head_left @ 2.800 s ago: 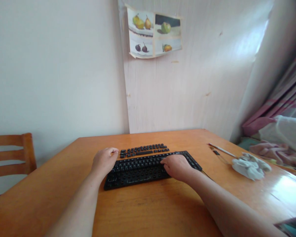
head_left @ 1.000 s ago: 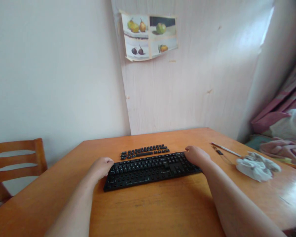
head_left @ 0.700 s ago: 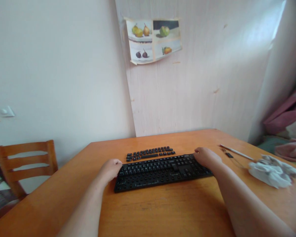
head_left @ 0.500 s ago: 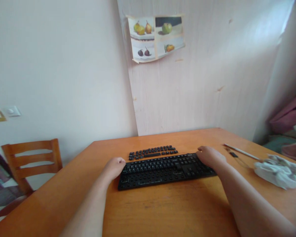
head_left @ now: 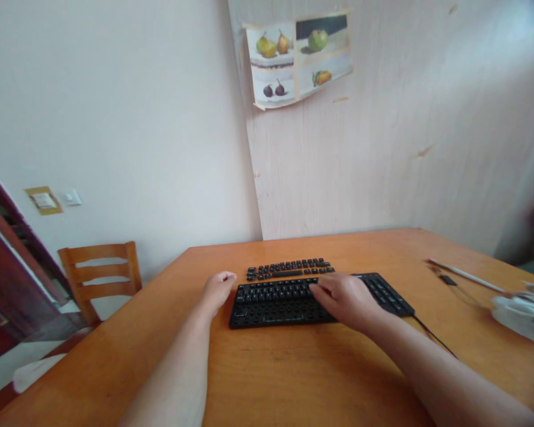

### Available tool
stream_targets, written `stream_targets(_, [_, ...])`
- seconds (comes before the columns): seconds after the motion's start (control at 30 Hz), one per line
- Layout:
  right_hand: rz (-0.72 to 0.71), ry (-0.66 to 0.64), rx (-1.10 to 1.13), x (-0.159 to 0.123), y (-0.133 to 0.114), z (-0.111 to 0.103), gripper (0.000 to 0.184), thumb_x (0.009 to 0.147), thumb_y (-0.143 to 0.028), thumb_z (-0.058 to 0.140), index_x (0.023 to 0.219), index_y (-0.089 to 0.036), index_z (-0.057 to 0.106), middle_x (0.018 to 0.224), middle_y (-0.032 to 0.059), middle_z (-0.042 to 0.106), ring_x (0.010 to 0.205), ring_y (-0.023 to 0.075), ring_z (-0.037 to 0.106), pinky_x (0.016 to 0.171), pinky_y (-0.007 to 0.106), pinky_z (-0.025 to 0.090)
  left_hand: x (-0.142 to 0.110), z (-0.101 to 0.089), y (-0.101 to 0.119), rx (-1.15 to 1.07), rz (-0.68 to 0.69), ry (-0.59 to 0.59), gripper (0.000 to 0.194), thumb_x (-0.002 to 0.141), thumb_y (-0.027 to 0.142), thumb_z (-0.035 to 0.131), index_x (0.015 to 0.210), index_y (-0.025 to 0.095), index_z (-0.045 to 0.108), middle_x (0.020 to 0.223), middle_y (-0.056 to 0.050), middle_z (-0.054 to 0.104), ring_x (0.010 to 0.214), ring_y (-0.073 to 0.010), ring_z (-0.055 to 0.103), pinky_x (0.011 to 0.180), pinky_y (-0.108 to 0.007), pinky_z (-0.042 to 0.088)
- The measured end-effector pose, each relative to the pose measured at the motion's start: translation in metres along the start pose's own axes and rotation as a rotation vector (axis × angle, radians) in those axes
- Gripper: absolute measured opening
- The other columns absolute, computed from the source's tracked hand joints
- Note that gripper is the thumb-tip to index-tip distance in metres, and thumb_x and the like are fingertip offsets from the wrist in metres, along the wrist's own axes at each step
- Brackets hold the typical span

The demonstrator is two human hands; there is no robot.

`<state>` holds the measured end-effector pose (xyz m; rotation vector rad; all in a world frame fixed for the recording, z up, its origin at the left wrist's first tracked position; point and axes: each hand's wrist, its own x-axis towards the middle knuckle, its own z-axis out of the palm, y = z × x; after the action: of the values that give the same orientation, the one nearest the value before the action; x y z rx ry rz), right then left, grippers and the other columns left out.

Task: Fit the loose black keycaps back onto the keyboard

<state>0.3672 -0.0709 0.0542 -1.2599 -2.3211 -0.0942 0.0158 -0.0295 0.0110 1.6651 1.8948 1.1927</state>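
Observation:
A black keyboard [head_left: 276,318] lies on the wooden table, its lower rows bare of keycaps while the upper rows have theirs. Just off its left edge is my left hand [head_left: 218,292], fingers curled closed, with nothing visible in them. My right hand [head_left: 345,299] is over the keyboard, right of its middle, fingers bent together and pointing left. Whether it holds a small piece is hidden. Behind the keyboard, loose black keycaps [head_left: 298,265] stand in rows, along with a long space bar keycap [head_left: 287,274].
The keyboard's cable [head_left: 436,337] runs off to the right. On the table's right side lie a thin pencil-like stick [head_left: 467,276], a small dark object [head_left: 447,279] and a crumpled white cloth or bag [head_left: 523,311]. A wooden chair [head_left: 100,267] stands at the left.
My right hand has moved left from the keyboard's right end to over its middle. My left hand has come slightly off the left edge. The camera view has turned left.

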Motion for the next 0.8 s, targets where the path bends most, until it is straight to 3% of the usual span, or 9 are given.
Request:
stream_targets(0.1, [-0.292, -0.121, 0.095, -0.012, -0.034, 0.006, 0.043, 0.096, -0.039, 0.039, 0.064, -0.018, 0.059, 0.068, 0.0030, 0.065, 0.063, 0.0123, 0.053, 0.061, 0.027, 0.027, 0.002, -0.001, 0.000, -0.005, -0.008, 0.012, 0.036, 0.078, 0.044, 0.053, 0.087, 0.014, 0.070, 0.087, -0.008, 0.074, 0.084, -0.0216, 0.066, 0.074, -0.029, 0.048])
stream_targets(0.23, [-0.491, -0.314, 0.184, -0.026, -0.064, 0.016, 0.034, 0.090, -0.034, 0.046, 0.065, -0.018, 0.064, 0.066, 0.0022, 0.068, 0.055, 0.0109, 0.050, 0.055, 0.028, 0.024, 0.011, -0.003, 0.000, 0.022, -0.007, 0.017, 0.033, 0.079, 0.041, 0.053, 0.088, 0.014, 0.070, 0.092, -0.008, 0.074, 0.089, -0.0218, 0.066, 0.077, -0.029, 0.048])
stream_targets(0.37, [-0.480, -0.441, 0.196, -0.031, -0.071, 0.020, 0.030, 0.085, -0.031, 0.048, 0.067, -0.018, 0.068, 0.066, 0.0031, 0.071, 0.051, 0.0110, 0.049, 0.051, 0.028, 0.022, 0.030, -0.001, -0.004, 0.068, 0.031, -0.016, 0.027, 0.078, 0.037, 0.056, 0.086, 0.015, 0.070, 0.092, -0.007, 0.074, 0.090, -0.0217, 0.066, 0.081, -0.030, 0.047])
stream_targets(0.57, [-0.386, -0.524, 0.274, -0.031, -0.065, 0.022, 0.031, 0.084, -0.034, 0.050, 0.069, -0.019, 0.072, 0.066, 0.0028, 0.071, 0.050, 0.0105, 0.049, 0.049, 0.026, 0.024, 0.059, 0.006, -0.013, 0.117, 0.097, -0.113, 0.020, 0.073, 0.031, 0.062, 0.085, 0.016, 0.070, 0.090, -0.007, 0.074, 0.087, -0.0217, 0.066, 0.082, -0.031, 0.048])
stream_targets(0.8, [-0.276, -0.641, 0.378, -0.024, -0.061, 0.015, 0.027, 0.081, -0.031, 0.054, 0.070, -0.018, 0.074, 0.060, -0.0012, 0.067, 0.045, 0.0079, 0.037, 0.046, 0.023, 0.025, 0.083, 0.016, -0.016, 0.145, 0.141, -0.203, 0.023, 0.072, 0.030, 0.067, 0.089, 0.016, 0.071, 0.093, -0.008, 0.074, 0.089, -0.0218, 0.066, 0.084, -0.032, 0.049])
